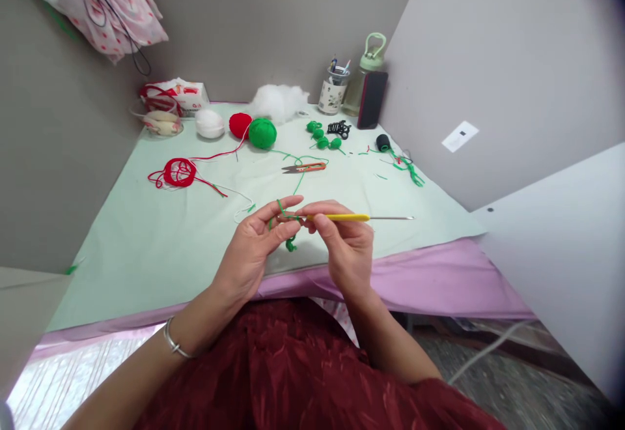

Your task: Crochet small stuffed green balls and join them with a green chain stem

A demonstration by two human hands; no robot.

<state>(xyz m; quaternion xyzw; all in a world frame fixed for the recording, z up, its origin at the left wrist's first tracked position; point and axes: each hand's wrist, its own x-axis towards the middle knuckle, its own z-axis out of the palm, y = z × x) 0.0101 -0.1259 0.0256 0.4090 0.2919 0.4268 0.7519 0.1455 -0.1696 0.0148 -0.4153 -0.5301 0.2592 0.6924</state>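
Note:
My right hand [344,241] grips a crochet hook [359,217] by its yellow handle, the metal shaft pointing out to the right. The hook's other end meets the green yarn at my left fingers. My left hand [261,238] pinches a small green crochet piece [291,243], which hangs below the fingertips. A strand of green yarn loops over the left index finger and runs up the table towards the green yarn ball [262,133]. Beyond my hands lie orange-handled thread snips [305,168], with yarn crossing near them. The stitch itself is too small to make out.
Red yarn ball [239,125], white yarn ball [209,124] and white stuffing [279,102] line the back. Tangled red yarn [179,172] lies left. Small green crocheted pieces [323,142], a pen cup [334,90], a bottle [355,94] and a phone [372,100] are at back right.

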